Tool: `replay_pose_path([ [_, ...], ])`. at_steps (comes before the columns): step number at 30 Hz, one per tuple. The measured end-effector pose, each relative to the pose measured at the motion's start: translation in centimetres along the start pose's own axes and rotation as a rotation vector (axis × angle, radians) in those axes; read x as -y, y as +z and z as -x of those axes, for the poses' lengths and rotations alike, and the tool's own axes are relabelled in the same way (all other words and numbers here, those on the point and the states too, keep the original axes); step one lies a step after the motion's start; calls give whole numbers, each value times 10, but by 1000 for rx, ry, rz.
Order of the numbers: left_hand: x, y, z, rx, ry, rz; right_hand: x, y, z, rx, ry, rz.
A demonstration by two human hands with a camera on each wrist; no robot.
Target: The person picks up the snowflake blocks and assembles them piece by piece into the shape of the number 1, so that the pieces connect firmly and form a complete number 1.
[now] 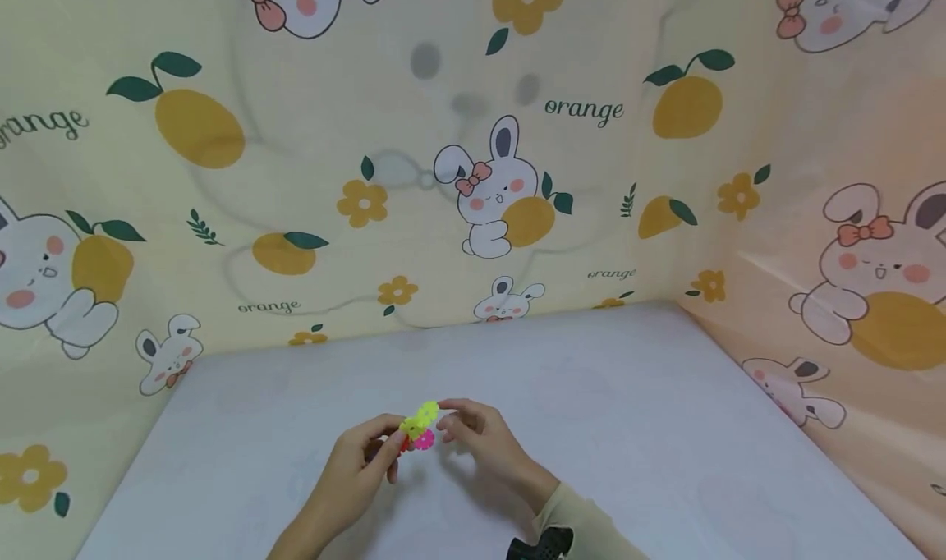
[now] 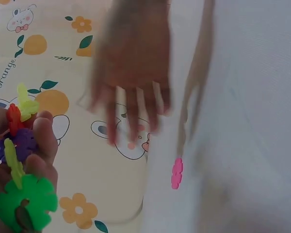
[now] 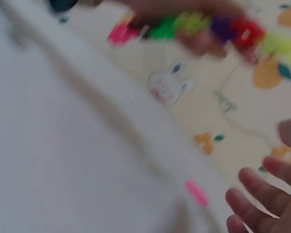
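My left hand (image 1: 353,471) grips a chain of interlocking plastic snowflake discs. In the left wrist view a green disc (image 2: 34,201), a purple disc (image 2: 23,145), a red disc (image 2: 13,119) and a yellow disc (image 2: 26,104) show along it. Another pink disc (image 3: 123,33) sits at one end of the chain in the right wrist view, blurred. My right hand (image 1: 491,445) hovers just right of the chain, its fingers apart and holding nothing. A separate pink disc (image 2: 177,173) appears edge-on against the white tabletop, away from the fingers.
The white tabletop (image 1: 591,396) spreads under both hands. Behind it and at the sides hangs a cream cloth (image 1: 443,75) printed with rabbits, oranges and flowers. A black device (image 1: 543,543) is worn at the right sleeve (image 1: 584,523).
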State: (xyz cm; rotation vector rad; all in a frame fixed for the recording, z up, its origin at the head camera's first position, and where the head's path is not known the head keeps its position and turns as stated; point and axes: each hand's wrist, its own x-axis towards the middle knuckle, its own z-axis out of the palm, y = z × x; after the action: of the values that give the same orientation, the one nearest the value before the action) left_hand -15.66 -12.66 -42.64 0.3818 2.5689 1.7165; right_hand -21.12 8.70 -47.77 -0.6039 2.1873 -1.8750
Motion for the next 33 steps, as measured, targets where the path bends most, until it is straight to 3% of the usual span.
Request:
replay_pose_path([
  [6, 1, -3, 1, 0, 25, 7, -28, 12, -3, 100, -27, 318],
  [11, 1, -7, 1, -4, 53, 15, -32, 20, -3, 108, -65, 603],
  [14, 1, -9, 0, 0, 64, 25, -29, 21, -2, 122, -71, 697],
  [20, -1, -10, 0, 5, 52, 30, -25, 20, -4, 109, -77, 778],
  [26, -1, -9, 1, 5, 26, 38, -28, 17, -7, 63, -35, 753],
  [33, 0, -9, 0, 13, 28, 35, -28, 18, -7, 94, -64, 858],
])
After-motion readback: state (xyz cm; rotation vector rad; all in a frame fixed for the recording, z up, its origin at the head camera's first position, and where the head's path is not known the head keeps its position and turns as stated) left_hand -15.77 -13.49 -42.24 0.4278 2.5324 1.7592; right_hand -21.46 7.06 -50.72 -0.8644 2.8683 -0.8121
